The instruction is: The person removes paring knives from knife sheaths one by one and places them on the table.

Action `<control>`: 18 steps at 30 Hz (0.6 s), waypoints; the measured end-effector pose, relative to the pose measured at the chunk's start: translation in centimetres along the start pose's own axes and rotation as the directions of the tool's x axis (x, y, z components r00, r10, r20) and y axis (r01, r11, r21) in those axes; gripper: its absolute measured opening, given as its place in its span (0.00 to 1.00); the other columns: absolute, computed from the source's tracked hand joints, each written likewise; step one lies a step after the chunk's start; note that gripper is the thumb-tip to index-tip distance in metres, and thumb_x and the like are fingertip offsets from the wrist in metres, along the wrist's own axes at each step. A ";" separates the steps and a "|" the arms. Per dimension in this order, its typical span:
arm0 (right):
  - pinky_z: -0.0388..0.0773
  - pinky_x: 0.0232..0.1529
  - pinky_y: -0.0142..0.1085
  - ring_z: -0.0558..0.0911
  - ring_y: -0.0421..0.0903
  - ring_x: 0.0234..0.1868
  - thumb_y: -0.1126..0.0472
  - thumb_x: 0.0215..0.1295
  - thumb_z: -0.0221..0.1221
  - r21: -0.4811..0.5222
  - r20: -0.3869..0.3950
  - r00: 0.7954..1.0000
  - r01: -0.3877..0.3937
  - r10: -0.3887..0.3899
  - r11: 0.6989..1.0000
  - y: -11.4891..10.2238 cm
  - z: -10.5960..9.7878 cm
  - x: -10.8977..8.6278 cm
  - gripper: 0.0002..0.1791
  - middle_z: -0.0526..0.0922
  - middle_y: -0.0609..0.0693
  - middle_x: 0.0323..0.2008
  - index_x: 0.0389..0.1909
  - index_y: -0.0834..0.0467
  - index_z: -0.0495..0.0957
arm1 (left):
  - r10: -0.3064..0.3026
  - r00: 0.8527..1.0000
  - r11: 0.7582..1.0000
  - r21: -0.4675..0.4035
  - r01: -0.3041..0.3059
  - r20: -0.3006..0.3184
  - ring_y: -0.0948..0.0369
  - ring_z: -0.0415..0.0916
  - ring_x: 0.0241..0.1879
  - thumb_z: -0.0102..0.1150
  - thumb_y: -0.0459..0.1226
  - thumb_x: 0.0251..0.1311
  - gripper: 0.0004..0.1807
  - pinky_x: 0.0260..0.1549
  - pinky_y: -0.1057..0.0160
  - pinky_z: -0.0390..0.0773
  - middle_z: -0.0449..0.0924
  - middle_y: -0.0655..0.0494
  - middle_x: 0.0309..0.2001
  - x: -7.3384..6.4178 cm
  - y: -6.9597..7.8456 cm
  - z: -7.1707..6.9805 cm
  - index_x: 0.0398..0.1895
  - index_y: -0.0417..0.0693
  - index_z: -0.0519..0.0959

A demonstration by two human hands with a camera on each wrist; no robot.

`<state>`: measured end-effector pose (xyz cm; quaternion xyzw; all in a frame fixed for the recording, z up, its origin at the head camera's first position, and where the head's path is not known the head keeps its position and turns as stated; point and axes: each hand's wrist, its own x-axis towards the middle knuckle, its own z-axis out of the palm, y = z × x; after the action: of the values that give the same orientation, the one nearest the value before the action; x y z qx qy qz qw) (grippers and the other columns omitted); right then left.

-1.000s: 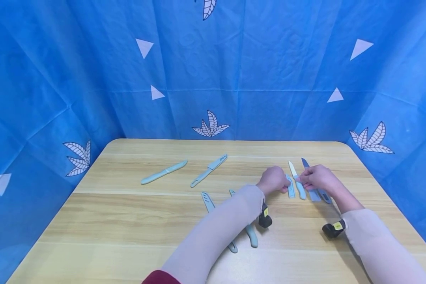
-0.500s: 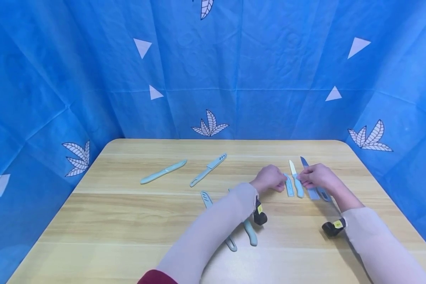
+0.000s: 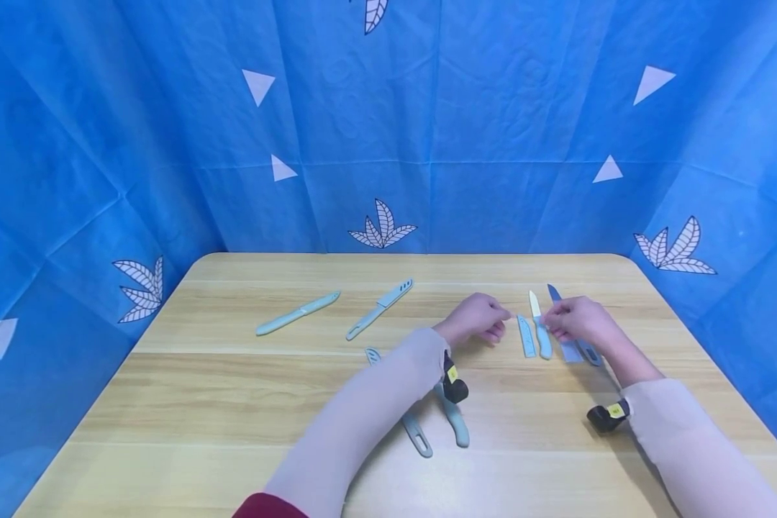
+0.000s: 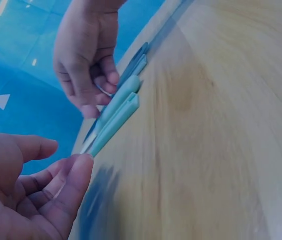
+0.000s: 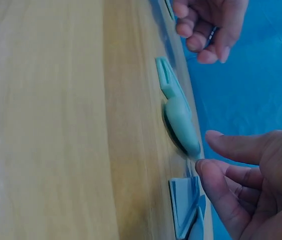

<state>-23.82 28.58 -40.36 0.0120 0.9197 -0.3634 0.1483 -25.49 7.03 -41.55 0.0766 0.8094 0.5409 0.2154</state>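
A small paring knife (image 3: 543, 341) with a pale green handle lies bare on the table, its light blade pointing to the far side. Just left of it is its pale green sheath (image 3: 526, 337). My right hand (image 3: 578, 320) is at the knife's right side, thumb and forefinger apart in the right wrist view; whether a fingertip touches the handle I cannot tell. My left hand (image 3: 478, 319) hovers left of the sheath, fingers loosely bent and holding nothing. Partly beneath my right hand lie a dark-bladed knife (image 3: 592, 353) and a flat blue sheath (image 3: 571, 352).
Two sheathed knives lie at the back left: a slim one (image 3: 298, 314) and a broader one (image 3: 379, 309). Under my left forearm are a slotted-handle knife (image 3: 417, 435) and a curved-handle knife (image 3: 456, 423), both partly hidden. A blue curtain (image 3: 388, 129) hangs behind the wooden table (image 3: 233, 417).
My left hand has let go of the small sheath and drawn away to the left. My right hand has eased off the paring knife, staying almost in place.
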 end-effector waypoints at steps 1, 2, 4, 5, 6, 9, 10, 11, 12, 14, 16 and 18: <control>0.85 0.31 0.35 0.81 0.45 0.29 0.59 0.69 0.60 -0.026 0.000 1.000 -0.005 0.005 1.000 -0.1 0.1 0.0 0.15 0.82 0.54 0.30 0.45 0.69 0.79 | 0.010 1.000 1.000 0.008 -0.010 0.004 0.60 0.79 0.22 0.60 0.37 0.67 0.10 0.24 0.66 0.86 0.81 0.48 0.25 -0.1 -0.1 -0.3 0.41 0.36 0.81; 0.84 0.30 0.35 0.81 0.45 0.28 0.59 0.69 0.60 -0.051 0.002 1.000 -0.007 0.007 0.999 -0.1 0.2 0.0 0.14 0.82 0.53 0.28 0.43 0.68 0.79 | 0.019 1.000 1.000 0.013 -0.020 0.009 0.60 0.80 0.23 0.60 0.37 0.67 0.10 0.24 0.66 0.86 0.81 0.49 0.25 -0.2 -0.1 -0.5 0.41 0.36 0.81; 0.83 0.29 0.35 0.80 0.44 0.27 0.59 0.69 0.60 -0.078 0.008 1.000 -0.014 0.015 0.997 -0.3 0.2 0.0 0.12 0.81 0.52 0.27 0.42 0.66 0.79 | 0.032 0.999 0.999 0.017 -0.032 0.019 0.59 0.81 0.24 0.59 0.38 0.67 0.10 0.27 0.65 0.86 0.81 0.49 0.26 -0.4 -0.2 -1.1 0.41 0.37 0.80; 0.83 0.29 0.35 0.80 0.44 0.27 0.60 0.69 0.60 -0.082 0.009 1.000 -0.015 0.016 0.997 -0.3 0.3 0.1 0.12 0.81 0.52 0.27 0.42 0.66 0.78 | 0.036 0.999 0.999 0.013 -0.036 0.024 0.57 0.82 0.26 0.59 0.38 0.67 0.11 0.28 0.64 0.87 0.82 0.49 0.27 -0.5 -0.2 -1.4 0.42 0.37 0.80; 0.83 0.29 0.35 0.80 0.44 0.26 0.60 0.69 0.60 -0.086 0.011 1.000 -0.015 0.016 0.996 -0.3 0.3 0.1 0.12 0.81 0.52 0.26 0.42 0.66 0.78 | 0.038 0.999 0.999 0.007 -0.039 0.029 0.56 0.82 0.27 0.59 0.38 0.67 0.11 0.29 0.62 0.87 0.82 0.48 0.28 -0.6 -0.2 -1.7 0.43 0.37 0.80; 0.83 0.29 0.35 0.80 0.44 0.27 0.61 0.69 0.60 -0.090 0.015 1.000 -0.011 0.012 0.996 -0.3 0.3 0.0 0.12 0.80 0.52 0.27 0.43 0.67 0.78 | 0.053 0.998 0.999 0.007 -0.053 0.044 0.55 0.83 0.29 0.59 0.39 0.68 0.14 0.32 0.60 0.87 0.82 0.48 0.30 -1.0 -0.2 -2.6 0.45 0.35 0.80; 0.83 0.29 0.35 0.80 0.44 0.27 0.61 0.69 0.60 -0.092 0.016 1.000 -0.010 0.011 0.996 -0.3 0.3 0.0 0.12 0.80 0.52 0.27 0.44 0.68 0.78 | 0.060 0.997 0.998 0.008 -0.060 0.049 0.55 0.83 0.30 0.59 0.40 0.68 0.15 0.33 0.60 0.87 0.82 0.47 0.30 -1.1 -0.2 -3.0 0.46 0.35 0.80; 0.83 0.29 0.35 0.80 0.44 0.27 0.61 0.69 0.60 -0.094 0.015 1.000 -0.010 0.012 0.996 -0.3 0.3 0.1 0.12 0.80 0.52 0.27 0.44 0.68 0.78 | 0.067 0.996 0.998 0.009 -0.067 0.052 0.55 0.83 0.30 0.59 0.40 0.68 0.15 0.33 0.60 0.87 0.82 0.47 0.30 -1.3 -0.2 -3.3 0.46 0.34 0.79; 0.83 0.29 0.35 0.80 0.43 0.27 0.61 0.69 0.60 -0.096 0.015 1.000 -0.014 0.015 0.995 -0.4 0.3 0.0 0.12 0.80 0.52 0.28 0.44 0.68 0.79 | 0.075 0.996 0.997 0.015 -0.076 0.055 0.55 0.83 0.30 0.58 0.40 0.68 0.15 0.33 0.61 0.87 0.82 0.48 0.31 -1.4 -0.2 -3.7 0.46 0.34 0.79; 0.83 0.29 0.35 0.80 0.43 0.27 0.61 0.69 0.59 -0.104 0.014 1.000 -0.013 0.014 0.995 -0.4 0.3 0.0 0.12 0.80 0.52 0.28 0.45 0.68 0.79 | 0.096 0.993 0.995 0.029 -0.098 0.062 0.56 0.83 0.30 0.58 0.40 0.68 0.16 0.32 0.62 0.87 0.82 0.48 0.31 -1.7 -0.4 -4.3 0.47 0.34 0.79; 0.83 0.29 0.35 0.80 0.43 0.26 0.61 0.69 0.59 -0.108 0.014 1.000 -0.012 0.014 0.994 -0.5 0.3 0.0 0.12 0.80 0.52 0.27 0.45 0.68 0.79 | 0.106 0.992 0.994 0.025 -0.108 0.066 0.56 0.83 0.31 0.58 0.40 0.68 0.16 0.32 0.62 0.87 0.82 0.48 0.31 -1.9 -0.5 -5.0 0.47 0.33 0.79; 0.83 0.29 0.35 0.80 0.43 0.26 0.61 0.69 0.59 -0.108 0.016 1.000 -0.009 0.010 0.994 -0.5 0.3 0.0 0.12 0.80 0.52 0.27 0.44 0.68 0.79 | 0.114 0.991 0.993 0.028 -0.116 0.068 0.55 0.83 0.32 0.58 0.40 0.68 0.16 0.33 0.62 0.87 0.82 0.47 0.32 -2.1 -0.6 -5.6 0.47 0.33 0.79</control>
<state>-23.79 27.99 -40.26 0.0053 0.9366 -0.3125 0.1581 -25.94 1.31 -39.76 0.1443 0.8047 0.5365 0.2093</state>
